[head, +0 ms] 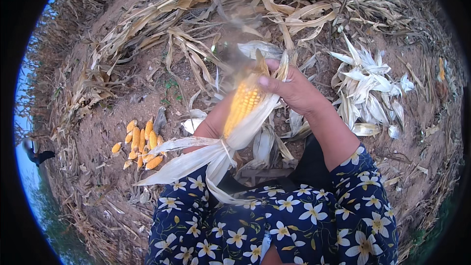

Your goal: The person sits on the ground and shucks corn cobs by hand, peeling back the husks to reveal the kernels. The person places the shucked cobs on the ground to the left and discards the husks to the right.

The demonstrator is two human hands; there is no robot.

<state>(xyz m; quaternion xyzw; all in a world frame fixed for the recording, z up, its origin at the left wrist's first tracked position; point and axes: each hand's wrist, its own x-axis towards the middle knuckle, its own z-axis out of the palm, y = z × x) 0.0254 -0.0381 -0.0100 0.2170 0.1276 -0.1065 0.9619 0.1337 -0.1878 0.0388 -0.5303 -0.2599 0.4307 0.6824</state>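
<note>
A yellow ear of corn (241, 108) with its pale husk peeled partly back is held up before my chest. My right hand (289, 84) pinches the husk near the ear's upper end, thumb on top. Behind the cob is my left hand (213, 119), its fingers mostly hidden by the ear, so its hold is only partly seen. Loose husk leaves (184, 162) hang from the lower end over my left forearm. To the left, several bare corn cobs (141, 143) lie piled on the soil. A heap of pale stripped husks (368, 84) lies at the right.
Dry corn stalks and leaves (165, 3) form a curved bank across the far side. More husk pieces (263, 143) lie under my hands. One yellow ear (441, 69) is at the far right. A person (36, 154) is at the far left edge.
</note>
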